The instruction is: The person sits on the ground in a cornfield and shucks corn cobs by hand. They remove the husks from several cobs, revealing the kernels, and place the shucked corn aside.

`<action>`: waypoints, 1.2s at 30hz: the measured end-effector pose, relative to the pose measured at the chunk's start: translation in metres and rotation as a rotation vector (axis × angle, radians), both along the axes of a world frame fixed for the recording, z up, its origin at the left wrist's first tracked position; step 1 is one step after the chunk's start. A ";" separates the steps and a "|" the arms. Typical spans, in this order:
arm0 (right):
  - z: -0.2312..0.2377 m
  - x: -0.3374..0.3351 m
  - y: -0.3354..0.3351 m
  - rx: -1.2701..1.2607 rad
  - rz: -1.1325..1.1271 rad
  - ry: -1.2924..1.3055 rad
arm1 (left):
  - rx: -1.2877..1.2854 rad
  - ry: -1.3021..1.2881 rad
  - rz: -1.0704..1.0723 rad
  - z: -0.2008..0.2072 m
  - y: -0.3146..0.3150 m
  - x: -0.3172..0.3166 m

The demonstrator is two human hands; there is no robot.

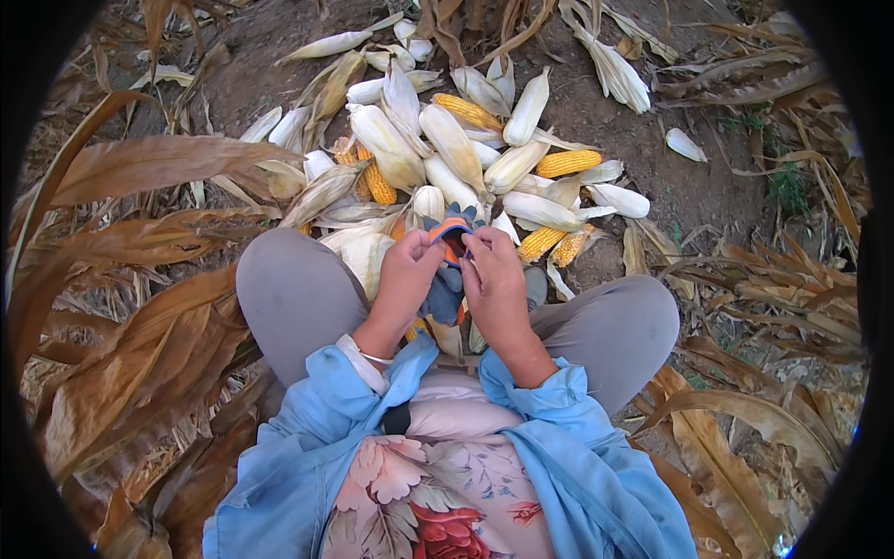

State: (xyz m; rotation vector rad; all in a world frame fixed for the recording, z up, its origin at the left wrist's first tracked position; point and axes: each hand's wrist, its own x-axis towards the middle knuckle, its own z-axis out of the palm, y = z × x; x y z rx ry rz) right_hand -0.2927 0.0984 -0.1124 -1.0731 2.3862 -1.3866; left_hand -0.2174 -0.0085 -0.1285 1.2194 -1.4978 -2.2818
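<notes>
Between my knees, my left hand (408, 279) and my right hand (495, 279) pinch opposite sides of the orange cuff of a work glove (451, 226). The cuff gapes toward me, showing a dark inside, and grey-blue fingers point away. Below it, between my wrists, lies another grey-blue piece that looks like a second glove (442, 300); my hands partly hide it. Just beyond my hands spreads a pile of corn ears in pale husks (450, 140). Bare yellow corn cobs (568, 163) lie among them.
Dry brown corn leaves (140, 354) crowd in on the left, with more dry stalks (764, 307) on the right. Bare soil (615, 140) shows around the pile. A loose husked ear (685, 144) lies apart at right. My bent knees (298, 293) flank the pile's near side.
</notes>
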 end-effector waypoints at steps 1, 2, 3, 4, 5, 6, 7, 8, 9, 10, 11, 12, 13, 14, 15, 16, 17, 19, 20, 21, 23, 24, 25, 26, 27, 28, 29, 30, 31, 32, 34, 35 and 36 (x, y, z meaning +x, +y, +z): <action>0.000 -0.002 0.000 0.010 -0.023 0.007 | -0.032 -0.003 -0.009 0.000 0.000 0.000; 0.002 -0.003 0.000 0.024 -0.063 -0.023 | -0.064 -0.007 -0.019 0.000 0.000 0.000; 0.005 -0.004 0.000 0.009 -0.057 0.000 | -0.095 -0.010 -0.030 0.000 0.000 0.000; 0.008 -0.005 -0.001 -0.007 -0.050 0.022 | -0.111 -0.006 -0.032 0.000 0.000 0.001; 0.009 -0.005 -0.001 -0.022 -0.044 0.045 | -0.128 -0.003 -0.033 -0.001 0.001 0.001; 0.010 -0.004 0.000 -0.058 0.010 0.014 | -0.145 0.002 -0.036 -0.002 0.001 0.001; 0.009 -0.003 0.000 -0.094 0.063 -0.017 | -0.163 -0.009 -0.052 -0.003 0.001 0.001; 0.009 -0.001 0.000 -0.130 0.117 -0.049 | -0.180 -0.019 -0.067 -0.003 0.000 0.000; 0.006 0.001 -0.001 -0.130 0.116 -0.070 | -0.199 -0.032 -0.082 -0.004 0.000 0.001; 0.001 0.003 -0.002 -0.130 0.114 -0.091 | -0.245 -0.028 -0.097 -0.007 0.001 0.002; -0.002 0.004 -0.002 -0.130 0.112 -0.113 | -0.292 -0.024 -0.112 -0.011 0.002 0.002; -0.001 0.002 -0.004 -0.132 0.101 -0.115 | -0.337 -0.018 -0.127 -0.010 0.002 0.002; -0.003 0.002 -0.004 -0.096 0.101 -0.106 | -0.347 -0.022 -0.132 -0.009 0.003 0.002; -0.007 0.003 -0.003 -0.059 0.102 -0.098 | -0.356 -0.026 -0.139 -0.008 0.003 0.003; -0.010 0.003 -0.002 -0.022 0.103 -0.088 | -0.365 -0.029 -0.144 -0.006 0.004 0.003; -0.011 0.002 -0.001 0.104 0.149 -0.128 | -0.424 -0.026 -0.166 -0.006 0.005 0.003; -0.011 0.001 0.001 0.230 0.194 -0.168 | -0.482 -0.022 -0.189 -0.007 0.006 0.003; -0.015 -0.002 0.003 0.392 0.231 -0.260 | -0.563 0.008 -0.235 -0.004 0.008 0.003; -0.019 -0.004 0.004 0.428 0.226 -0.311 | -0.585 0.034 -0.257 -0.001 0.009 0.004; -0.021 -0.007 0.003 0.464 0.219 -0.362 | -0.607 0.062 -0.279 0.003 0.010 0.003; -0.022 -0.012 -0.001 0.251 0.121 -0.510 | -0.576 0.110 -0.303 0.007 0.011 0.001; -0.022 -0.015 -0.004 0.141 0.074 -0.581 | -0.561 0.134 -0.314 0.009 0.011 0.000; -0.021 -0.016 -0.007 -0.051 0.009 -0.803 | -0.524 0.149 -0.346 0.012 0.010 0.000; -0.020 -0.017 -0.010 -0.248 -0.057 -1.020 | -0.487 0.165 -0.378 0.015 0.008 0.000; -0.016 -0.020 -0.014 -0.449 -0.125 -1.231 | -0.449 0.180 -0.409 0.016 0.007 0.000; -0.009 -0.024 -0.017 -0.582 -0.139 -1.316 | -0.438 0.185 -0.423 0.017 0.007 0.000; -0.009 -0.026 -0.018 -0.612 -0.134 -1.352 | -0.427 0.190 -0.436 0.017 0.007 -0.001; -0.009 -0.027 -0.019 -0.646 -0.129 -1.389 | -0.418 0.193 -0.452 0.018 0.007 0.000; -0.010 -0.027 -0.020 -0.679 -0.124 -1.426 | -0.442 0.205 -0.466 0.020 0.006 0.000; -0.015 -0.024 -0.020 -0.651 -0.135 -1.420 | -0.466 0.218 -0.481 0.021 0.005 0.001; -0.017 -0.021 -0.024 -0.458 -0.095 -1.282 | -0.498 0.225 -0.495 0.023 0.004 0.003; -0.019 -0.020 -0.025 -0.364 -0.076 -1.211 | -0.506 0.220 -0.498 0.023 0.004 0.005; -0.020 -0.023 -0.027 -0.247 0.013 -1.134 | -0.515 0.215 -0.500 0.022 0.004 0.006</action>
